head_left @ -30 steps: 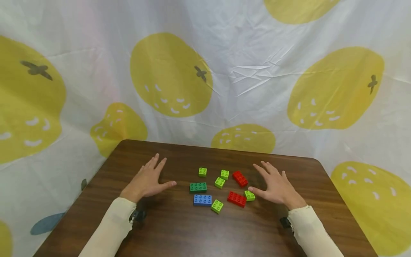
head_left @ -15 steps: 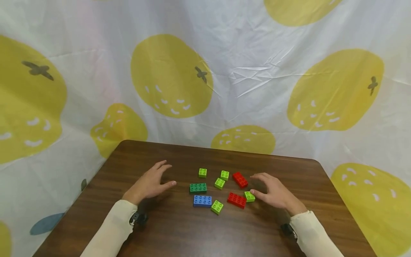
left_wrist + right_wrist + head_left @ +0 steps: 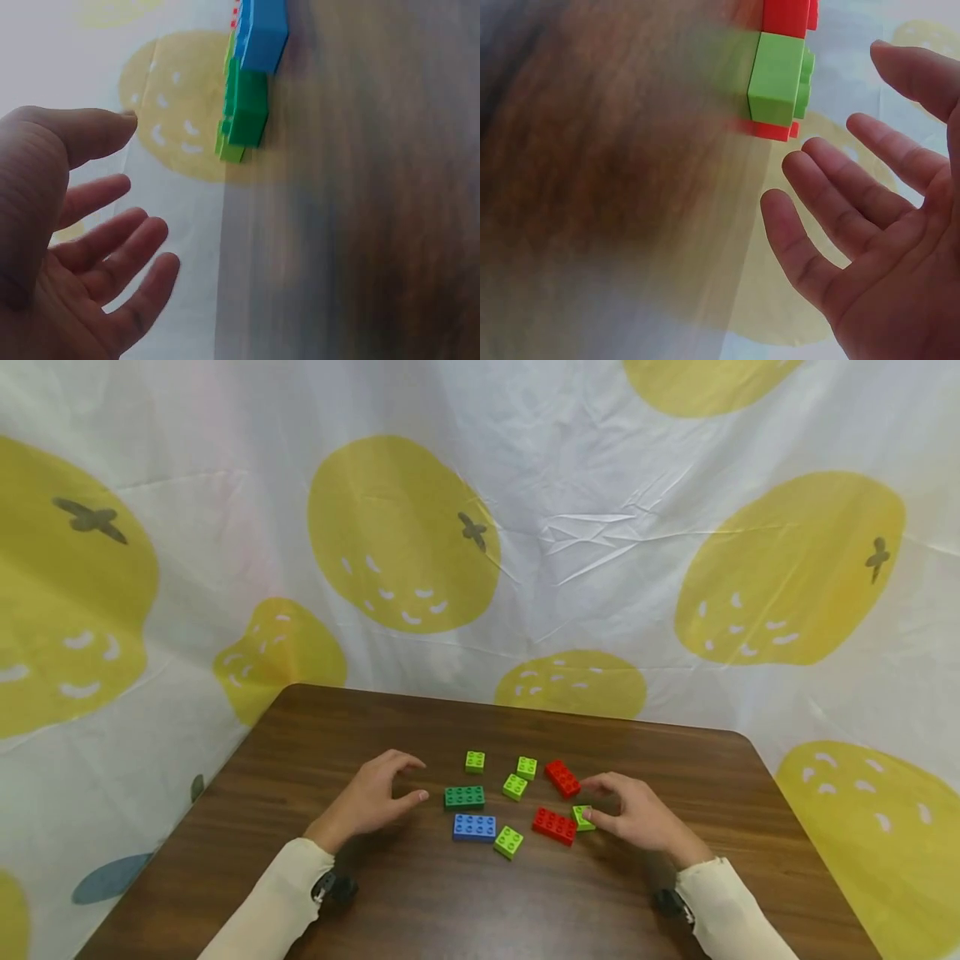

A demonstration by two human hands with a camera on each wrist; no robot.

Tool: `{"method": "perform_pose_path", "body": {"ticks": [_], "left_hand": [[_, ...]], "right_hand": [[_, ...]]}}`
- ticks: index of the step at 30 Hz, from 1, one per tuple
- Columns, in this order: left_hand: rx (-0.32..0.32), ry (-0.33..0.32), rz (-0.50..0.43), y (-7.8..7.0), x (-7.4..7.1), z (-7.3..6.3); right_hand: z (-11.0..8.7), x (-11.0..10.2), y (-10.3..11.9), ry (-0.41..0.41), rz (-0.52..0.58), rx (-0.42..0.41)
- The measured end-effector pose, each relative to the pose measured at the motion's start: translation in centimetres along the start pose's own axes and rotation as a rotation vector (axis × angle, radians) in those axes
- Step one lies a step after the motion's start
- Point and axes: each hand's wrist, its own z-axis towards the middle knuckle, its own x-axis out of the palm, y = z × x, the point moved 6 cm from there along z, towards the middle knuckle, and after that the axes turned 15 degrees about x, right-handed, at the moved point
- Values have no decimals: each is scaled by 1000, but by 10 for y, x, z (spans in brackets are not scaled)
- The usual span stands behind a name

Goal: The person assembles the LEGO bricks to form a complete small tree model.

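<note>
My left hand [image 3: 371, 797] hovers over the table left of the bricks, its fingers loosely bent and holding nothing. Nearest to it is a dark green toy building brick [image 3: 464, 797], with a blue brick [image 3: 474, 827] just in front. In the left wrist view the green brick [image 3: 249, 105] lies beyond my thumb. On the other side, my right hand [image 3: 637, 814] is empty too, its thumb overlapping a small lime brick [image 3: 581, 817] in the head view. The right wrist view shows that lime brick [image 3: 776, 79] apart from the spread fingers. Two red bricks, one nearer [image 3: 555, 826] and one farther [image 3: 562, 778], lie beside it.
More small lime bricks lie around the middle: one at the back [image 3: 475, 762], two close together, one of them farther back [image 3: 527, 767], and one beside the blue brick [image 3: 508, 842]. A brown wooden table [image 3: 450, 910] bears everything. Behind it hangs a fruit-print curtain [image 3: 585, 560].
Both hands have drawn their spread fingers into a looser bend. The left hand has moved right, toward the green brick; the right hand's fingers have lowered near the red bricks. The bricks stay put.
</note>
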Motion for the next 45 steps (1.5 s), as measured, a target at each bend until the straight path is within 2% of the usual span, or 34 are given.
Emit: {"method": "perform_pose_path", "body": {"ticks": [8, 16, 24, 34, 40, 45], "left_hand": [[33, 0, -86, -18, 13, -1], [31, 27, -215, -33, 26, -2], [6, 56, -370, -45, 47, 0], [-13, 117, -437, -53, 72, 3], [-42, 159, -456, -57, 79, 5], [-38, 162, -453, -61, 84, 9]], "right_hand": [[-1, 5, -1, 25, 15, -1], [-4, 10, -3, 73, 20, 16], [-6, 13, 1, 107, 20, 9], [-6, 15, 2, 121, -28, 42], [-4, 14, 2, 70, -59, 35], [-5, 13, 6, 44, -40, 27]]}}
